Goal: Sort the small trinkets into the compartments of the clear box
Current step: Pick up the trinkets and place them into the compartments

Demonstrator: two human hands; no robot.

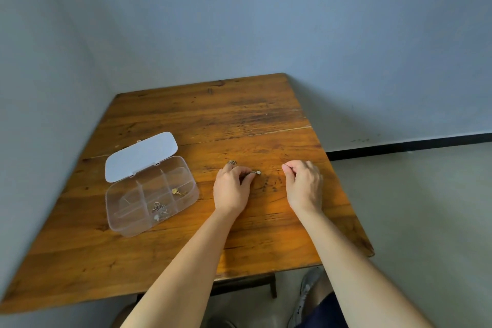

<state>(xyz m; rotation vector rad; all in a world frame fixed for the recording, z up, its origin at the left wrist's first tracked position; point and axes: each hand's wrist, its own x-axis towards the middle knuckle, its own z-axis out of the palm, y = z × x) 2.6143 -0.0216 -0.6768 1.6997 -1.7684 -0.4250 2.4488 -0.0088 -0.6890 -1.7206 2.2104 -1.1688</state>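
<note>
1. Head view looks down on a wooden worktop (239, 120), orange-brown, with dark grain marks and a long seam across it; it stands in a corner of pale blue-grey walls, with a black skirting line low on the right wall.
2. Clear box (151, 194) lies on the left part of the worktop, its white lid (141, 156) open and leaning back toward the wall.
3. Thin walls divide the box into several compartments; one near compartment holds silver trinkets (159, 211), and the right one holds a gold trinket (176, 191). The others look empty, though the plastic reflects light.
4. Left hand (231, 189) rests on the worktop in the middle, its fingertips pinched together on a small pale trinket (257, 172).
5. One more dark trinket (232, 162) lies just beyond the left hand, touching or almost touching a finger.
6. Right hand (303, 184) is to the right, well apart from the box, loosely curled with thumb and forefinger pressed together; I cannot tell if something is between them.
</note>
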